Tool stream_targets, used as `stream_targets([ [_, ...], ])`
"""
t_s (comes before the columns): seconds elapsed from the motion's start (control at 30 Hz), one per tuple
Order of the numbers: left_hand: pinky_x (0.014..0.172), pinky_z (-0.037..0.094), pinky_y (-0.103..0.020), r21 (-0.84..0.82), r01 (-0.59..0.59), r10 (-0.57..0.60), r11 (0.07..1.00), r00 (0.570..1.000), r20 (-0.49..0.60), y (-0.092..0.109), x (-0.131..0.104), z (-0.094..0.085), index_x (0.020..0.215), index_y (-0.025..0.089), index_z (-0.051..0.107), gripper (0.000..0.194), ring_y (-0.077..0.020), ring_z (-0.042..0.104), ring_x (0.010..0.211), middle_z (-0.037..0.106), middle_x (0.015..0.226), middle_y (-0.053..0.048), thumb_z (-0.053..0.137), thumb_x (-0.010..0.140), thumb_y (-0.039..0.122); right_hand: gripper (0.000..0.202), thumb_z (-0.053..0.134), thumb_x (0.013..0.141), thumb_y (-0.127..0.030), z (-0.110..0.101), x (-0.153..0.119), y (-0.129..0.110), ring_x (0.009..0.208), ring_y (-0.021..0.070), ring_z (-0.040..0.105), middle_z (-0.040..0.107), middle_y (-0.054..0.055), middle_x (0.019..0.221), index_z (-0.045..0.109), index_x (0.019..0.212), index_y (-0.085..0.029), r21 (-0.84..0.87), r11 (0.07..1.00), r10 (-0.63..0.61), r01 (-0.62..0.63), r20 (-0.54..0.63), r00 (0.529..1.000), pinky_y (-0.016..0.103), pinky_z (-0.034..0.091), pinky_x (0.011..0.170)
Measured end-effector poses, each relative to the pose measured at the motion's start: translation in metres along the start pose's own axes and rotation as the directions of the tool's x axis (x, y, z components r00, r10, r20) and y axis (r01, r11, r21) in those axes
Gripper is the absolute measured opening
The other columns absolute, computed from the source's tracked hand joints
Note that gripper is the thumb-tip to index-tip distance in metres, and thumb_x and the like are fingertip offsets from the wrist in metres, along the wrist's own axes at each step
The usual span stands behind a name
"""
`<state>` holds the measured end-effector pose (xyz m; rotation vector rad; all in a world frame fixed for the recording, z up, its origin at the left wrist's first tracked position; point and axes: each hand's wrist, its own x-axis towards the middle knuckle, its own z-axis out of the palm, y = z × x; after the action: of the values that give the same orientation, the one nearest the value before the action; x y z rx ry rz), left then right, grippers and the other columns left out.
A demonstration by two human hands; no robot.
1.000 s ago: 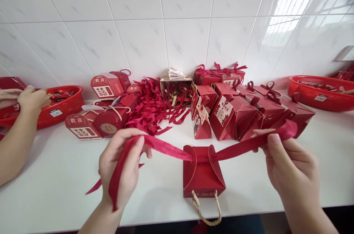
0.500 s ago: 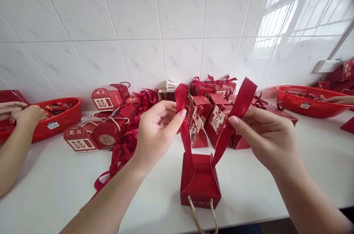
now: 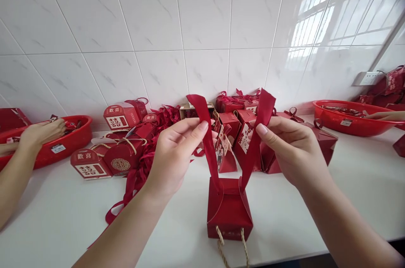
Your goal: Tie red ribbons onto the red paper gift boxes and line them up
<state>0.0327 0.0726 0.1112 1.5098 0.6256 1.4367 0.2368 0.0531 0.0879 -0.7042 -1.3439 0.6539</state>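
Observation:
A dark red box (image 3: 229,213) with a twisted cord handle (image 3: 245,246) sits near the table's front edge, its top folded shut. Two tails of red ribbon (image 3: 209,150) rise in a V from its top. My left hand (image 3: 180,150) pinches the left tail between thumb and fingers, the ribbon's end sticking up above. The right tail is pinched in my right hand (image 3: 289,147), its cut end also pointing upward. Both hands are above the box and do not touch it.
Red gift boxes (image 3: 118,162) and a heap of red ribbons (image 3: 148,156) lie at the back left. More boxes (image 3: 242,128) stand behind my hands. Other people's hands (image 3: 44,133) reach into red baskets at the left (image 3: 74,145) and right (image 3: 357,126). White table (image 3: 63,217), tiled wall behind.
My hands have come slightly closer together, my right hand shifting left with its ribbon tail. At the left, another person's hand has risen over the basket holding a small item.

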Motion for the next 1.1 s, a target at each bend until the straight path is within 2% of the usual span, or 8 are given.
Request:
stream_targets([
  [0.17, 0.077, 0.055, -0.019, -0.058, 0.053, -0.05, 0.997, 0.997, 0.056, -0.005, -0.001, -0.002, 0.083, 0.02, 0.074, 0.013, -0.011, 0.068, 0.077, 0.073, 0.076, 0.001, 0.063, 0.09, 0.022, 0.009, 0.072, 0.084, -0.033, -0.001, -0.001, -0.001, 0.067, 0.0126, 0.063, 0.07, -0.002, 0.077, 0.074, 0.091, -0.029, 0.043, 0.999, -0.029, 0.029, -0.003, 1.0, 0.023, 0.056, 0.059],
  [0.33, 0.079, 0.053, -0.02, -0.095, 0.012, -0.005, 0.995, 0.998, 0.07, -0.005, 0.0, 0.0, 0.086, 0.021, 0.072, 0.015, -0.0107, 0.067, 0.078, 0.072, 0.077, 0.001, 0.059, 0.093, 0.023, 0.005, 0.067, 0.088, -0.028, 0.0, 0.0, -0.005, 0.079, 0.0156, 0.069, 0.072, 0.0, 0.085, 0.072, 0.09, -0.026, 0.163, 0.987, -0.015, 0.008, 0.041, 0.999, 0.028, 0.061, 0.068],
  [0.43, 0.074, 0.051, -0.019, -0.071, 0.01, -0.005, 0.997, 0.997, 0.073, -0.002, 0.001, 0.004, 0.083, 0.02, 0.069, 0.014, -0.0092, 0.063, 0.07, 0.068, 0.069, 0.003, 0.06, 0.092, 0.025, 0.007, 0.063, 0.09, -0.026, 0.004, 0.002, -0.008, 0.058, 0.0121, 0.065, 0.07, -0.001, 0.077, 0.069, 0.087, -0.024, 0.17, 0.983, 0.058, -0.075, 0.103, 0.993, 0.025, 0.058, 0.053],
  [0.5, 0.068, 0.049, -0.018, -0.042, 0.026, -0.021, 0.999, 0.995, 0.102, -0.001, 0.001, 0.007, 0.075, 0.019, 0.066, 0.018, -0.0077, 0.058, 0.064, 0.061, 0.061, 0.004, 0.062, 0.091, 0.027, 0.006, 0.064, 0.089, -0.025, 0.009, 0.003, -0.009, 0.042, 0.0065, 0.053, 0.069, -0.001, 0.072, 0.069, 0.088, -0.022, 0.087, 0.986, 0.13, -0.141, 0.124, 0.984, 0.02, 0.048, 0.04],
  [0.6, 0.058, 0.044, -0.016, 0.037, 0.058, -0.063, 0.998, 0.986, 0.155, 0.002, 0.0, 0.012, 0.065, 0.018, 0.061, 0.027, -0.0063, 0.05, 0.056, 0.052, 0.055, 0.006, 0.064, 0.089, 0.029, 0.01, 0.062, 0.087, -0.022, 0.016, 0.003, -0.012, 0.038, 0.0045, 0.043, 0.064, -0.002, 0.064, 0.071, 0.09, -0.019, -0.049, 0.985, 0.169, -0.163, 0.144, 0.975, 0.018, 0.04, 0.036],
  [0.8, 0.047, 0.033, -0.015, 0.193, 0.13, -0.168, 0.972, 0.967, 0.192, 0.004, -0.005, 0.015, 0.069, 0.017, 0.068, 0.021, -0.0046, 0.042, 0.052, 0.051, 0.056, 0.005, 0.068, 0.085, 0.029, 0.01, 0.063, 0.085, -0.019, 0.022, -0.005, -0.013, 0.057, 0.0101, 0.054, 0.062, 0.001, 0.071, 0.072, 0.083, -0.018, -0.087, 0.996, 0.039, -0.013, 0.314, 0.949, 0.021, 0.048, 0.048],
  [0.97, 0.052, 0.036, -0.017, 0.297, 0.168, -0.242, 0.94, 0.942, 0.233, 0.002, -0.008, 0.012, 0.087, 0.02, 0.071, 0.008, -0.0067, 0.045, 0.057, 0.057, 0.067, 0.004, 0.065, 0.086, 0.026, 0.015, 0.058, 0.092, -0.02, 0.02, -0.004, -0.005, 0.062, 0.0098, 0.059, 0.064, 0.001, 0.076, 0.073, 0.096, -0.022, -0.09, 0.992, -0.053, 0.084, 0.309, 0.95, 0.02, 0.052, 0.052],
  [1.1, 0.062, 0.042, -0.021, 0.224, 0.29, -0.343, 0.93, 0.904, 0.253, -0.004, -0.004, 0.0, 0.07, 0.018, 0.068, 0.017, -0.0102, 0.052, 0.063, 0.058, 0.063, 0.002, 0.058, 0.083, 0.017, 0.022, 0.055, 0.092, -0.012, 0.008, 0.0, 0.001, 0.066, 0.0106, 0.065, 0.068, 0.003, 0.085, 0.072, 0.102, -0.023, -0.156, 0.918, -0.263, 0.366, 0.452, 0.852, 0.021, 0.057, 0.059],
])
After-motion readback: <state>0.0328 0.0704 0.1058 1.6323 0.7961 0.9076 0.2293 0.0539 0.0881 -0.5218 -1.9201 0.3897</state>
